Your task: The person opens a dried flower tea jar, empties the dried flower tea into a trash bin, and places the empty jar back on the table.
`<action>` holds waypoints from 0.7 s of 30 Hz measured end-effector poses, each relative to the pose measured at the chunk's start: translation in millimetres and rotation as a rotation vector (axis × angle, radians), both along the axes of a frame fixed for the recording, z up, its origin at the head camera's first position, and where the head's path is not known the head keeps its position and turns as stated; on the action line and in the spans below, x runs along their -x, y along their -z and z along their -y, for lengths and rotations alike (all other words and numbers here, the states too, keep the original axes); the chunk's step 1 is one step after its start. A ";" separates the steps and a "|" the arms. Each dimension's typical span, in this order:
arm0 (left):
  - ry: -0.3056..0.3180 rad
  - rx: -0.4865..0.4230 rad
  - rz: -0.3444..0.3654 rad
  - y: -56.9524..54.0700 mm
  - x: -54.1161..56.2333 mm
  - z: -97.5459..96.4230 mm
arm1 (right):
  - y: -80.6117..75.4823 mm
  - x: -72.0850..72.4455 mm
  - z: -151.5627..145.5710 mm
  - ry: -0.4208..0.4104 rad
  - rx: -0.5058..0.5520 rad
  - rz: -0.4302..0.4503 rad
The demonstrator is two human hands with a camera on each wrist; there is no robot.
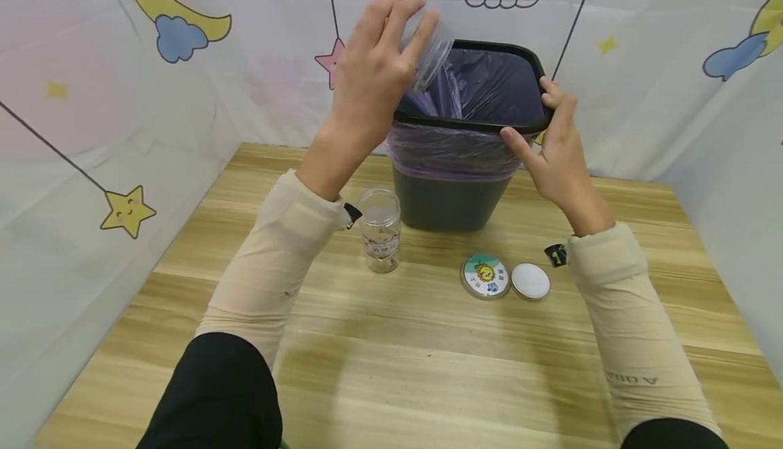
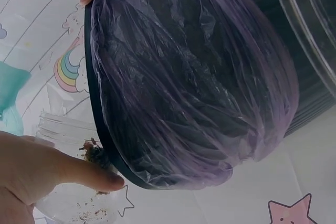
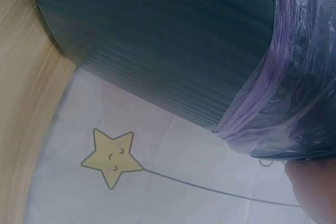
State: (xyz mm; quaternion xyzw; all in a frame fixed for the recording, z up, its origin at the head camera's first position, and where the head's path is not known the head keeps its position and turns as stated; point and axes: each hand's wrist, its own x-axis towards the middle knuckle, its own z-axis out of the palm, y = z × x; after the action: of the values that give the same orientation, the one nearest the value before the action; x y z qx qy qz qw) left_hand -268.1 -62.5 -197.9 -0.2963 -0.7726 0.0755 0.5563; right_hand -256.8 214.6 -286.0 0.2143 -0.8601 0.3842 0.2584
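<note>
My left hand point(image 1: 376, 62) grips a clear plastic jar point(image 1: 437, 48) and holds it tipped at the left side of the bin's mouth. Dark dried bits point(image 2: 94, 153) show inside that jar in the left wrist view, beside my thumb. The dark grey trash bin point(image 1: 449, 198) has a black rim and a purple bag point(image 1: 453, 150) folded over its edge. On the bin's right side, my right hand point(image 1: 559, 157) holds the rim, thumb at the front and fingers behind the corner.
A second clear jar point(image 1: 380, 231), lidless and labelled, stands upright in front of the bin. Two round lids, one printed with a sunflower point(image 1: 485, 276) and one plain white lid point(image 1: 531, 281), lie side by side on the wooden table point(image 1: 391, 367). A patterned cloth point(image 1: 263, 82) hangs behind.
</note>
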 end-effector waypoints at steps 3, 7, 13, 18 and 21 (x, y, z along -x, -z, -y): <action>-0.008 0.023 -0.003 0.0 -2.1 -1.3 | -0.2 0.1 0.0 -0.001 0.003 0.002; -0.030 0.031 0.005 -1.5 -3.0 -2.6 | -0.3 0.2 0.1 0.000 0.000 0.007; -0.034 0.037 0.012 0.4 -1.4 -3.4 | 0.1 0.6 0.5 -0.005 -0.004 0.016; -0.020 0.057 -0.008 1.4 -1.1 -7.3 | -0.5 -0.2 -0.2 -0.002 0.006 0.013; -0.015 0.076 -0.020 0.3 -0.3 -9.2 | -1.2 -0.7 -0.7 -0.002 0.006 0.007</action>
State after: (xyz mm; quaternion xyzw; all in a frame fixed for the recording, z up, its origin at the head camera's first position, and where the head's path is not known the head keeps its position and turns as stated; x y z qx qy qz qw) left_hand -267.9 -53.3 -198.2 -0.3106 -0.7660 0.1121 0.5516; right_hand -256.0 215.3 -284.9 0.2129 -0.8596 0.3878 0.2557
